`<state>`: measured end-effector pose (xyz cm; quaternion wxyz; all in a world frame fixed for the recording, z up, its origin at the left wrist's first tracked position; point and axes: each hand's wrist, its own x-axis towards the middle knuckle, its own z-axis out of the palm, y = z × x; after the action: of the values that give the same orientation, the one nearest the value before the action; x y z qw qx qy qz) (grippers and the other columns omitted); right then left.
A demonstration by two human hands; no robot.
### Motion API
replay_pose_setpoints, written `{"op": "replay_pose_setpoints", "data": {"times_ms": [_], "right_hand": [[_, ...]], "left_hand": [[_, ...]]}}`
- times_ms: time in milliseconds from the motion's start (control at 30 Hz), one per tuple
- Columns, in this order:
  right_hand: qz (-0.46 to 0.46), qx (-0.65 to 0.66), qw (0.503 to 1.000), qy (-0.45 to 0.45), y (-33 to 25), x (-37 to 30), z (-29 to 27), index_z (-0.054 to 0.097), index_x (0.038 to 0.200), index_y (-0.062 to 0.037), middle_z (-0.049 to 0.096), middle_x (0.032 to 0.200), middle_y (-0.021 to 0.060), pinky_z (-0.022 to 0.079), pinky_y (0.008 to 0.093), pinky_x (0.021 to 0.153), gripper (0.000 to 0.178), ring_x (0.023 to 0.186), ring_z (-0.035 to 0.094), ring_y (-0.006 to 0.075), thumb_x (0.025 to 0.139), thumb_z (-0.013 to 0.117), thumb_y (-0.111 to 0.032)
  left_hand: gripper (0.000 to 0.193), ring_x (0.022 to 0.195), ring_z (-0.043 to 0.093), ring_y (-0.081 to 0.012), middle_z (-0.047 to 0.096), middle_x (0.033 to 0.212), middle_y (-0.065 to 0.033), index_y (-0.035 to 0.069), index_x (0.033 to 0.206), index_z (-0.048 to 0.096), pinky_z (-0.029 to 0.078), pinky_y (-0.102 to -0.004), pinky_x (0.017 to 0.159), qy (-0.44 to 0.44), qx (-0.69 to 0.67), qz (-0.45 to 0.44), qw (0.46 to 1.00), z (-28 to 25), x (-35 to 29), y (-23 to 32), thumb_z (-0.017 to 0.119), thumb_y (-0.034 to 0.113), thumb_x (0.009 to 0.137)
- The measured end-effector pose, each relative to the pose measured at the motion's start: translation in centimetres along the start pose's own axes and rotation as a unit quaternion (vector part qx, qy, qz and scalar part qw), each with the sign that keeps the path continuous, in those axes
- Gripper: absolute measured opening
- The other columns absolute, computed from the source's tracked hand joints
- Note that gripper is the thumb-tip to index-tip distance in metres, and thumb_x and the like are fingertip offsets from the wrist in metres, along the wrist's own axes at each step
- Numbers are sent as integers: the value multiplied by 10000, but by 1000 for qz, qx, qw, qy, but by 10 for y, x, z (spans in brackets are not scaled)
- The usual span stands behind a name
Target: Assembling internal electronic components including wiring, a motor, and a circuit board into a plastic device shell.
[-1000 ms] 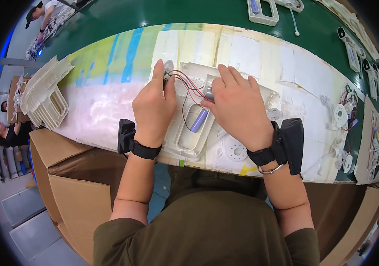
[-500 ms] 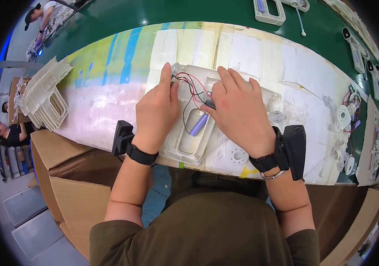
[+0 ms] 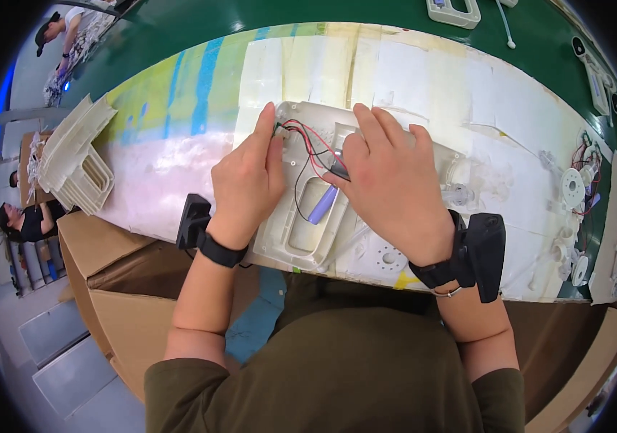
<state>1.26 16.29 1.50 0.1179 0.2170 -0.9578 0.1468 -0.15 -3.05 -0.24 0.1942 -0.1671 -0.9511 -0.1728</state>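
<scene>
A long off-white plastic housing half (image 3: pixel 269 249) with an oblong opening near its handle end lies open-side up in front of me. My left hand (image 3: pixel 249 180) is at its upper left, index finger and thumb closed around the end of the red and black wires (image 3: pixel 302 130); what they pinch there is mostly hidden. My right hand (image 3: pixel 393 173) reaches over the housing from the right, its thumb against a small grey cylindrical part (image 3: pixel 338 167), its other fingers bent over the far side. A purple cylindrical battery (image 3: pixel 322 205) lies across the opening, joined to a wire.
Stacked off-white shells (image 3: pixel 77 162) stand at the left table end. To the right are clear plastic parts (image 3: pixel 460 193), a perforated white disc (image 3: pixel 572 187) and wired pieces. Cardboard boxes (image 3: pixel 135 317) flank me below the table edge. Other people work at the far left.
The view has shifted slightly. Both hands stay at nearly the same places on the housing, with the wires and battery barely moved.
</scene>
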Motion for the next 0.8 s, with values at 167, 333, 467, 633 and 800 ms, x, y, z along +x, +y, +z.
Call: {"op": "replay_pose_setpoints", "data": {"times_ms": [167,333,467,633,800], "right_hand": [[3,-1,1000,7,10,3,1,569,891,-46,541,1195,122,408,415,864,348,1119,512,247,722,726,-307],[24,53,998,-3,14,0,-7,545,992,-57,552,1168,110,423,378,864,363,1075,536,261,726,723,-228],[-9,23,999,31,16,-2,-5,553,932,-93,560,981,59,418,394,826,263,950,545,203,743,693,-212],[7,18,1000,0,15,-2,-8,524,1036,-66,563,1153,109,423,378,865,339,1042,550,273,753,689,-156],[-29,63,996,63,20,-2,-6,549,983,-79,562,968,68,436,384,803,301,931,554,227,751,694,-205]], "left_hand": [[438,649,615,-276,633,781,-133,59,1287,510,480,-326,576,-20,-79,-48,996,0,2,5,571,68,854],[193,812,572,-302,607,923,-90,16,1026,608,460,-390,744,80,-140,-96,982,-25,-27,22,521,70,862],[186,792,549,-232,579,858,-60,33,931,616,431,-351,721,-103,33,129,986,-45,-26,61,566,32,752],[112,727,523,-221,514,748,-42,72,772,616,414,-353,660,-176,74,145,971,-27,-15,53,614,35,666],[128,708,578,-174,587,764,-50,43,883,673,443,-300,625,-105,-224,-22,969,-37,-13,32,617,34,768]]}}
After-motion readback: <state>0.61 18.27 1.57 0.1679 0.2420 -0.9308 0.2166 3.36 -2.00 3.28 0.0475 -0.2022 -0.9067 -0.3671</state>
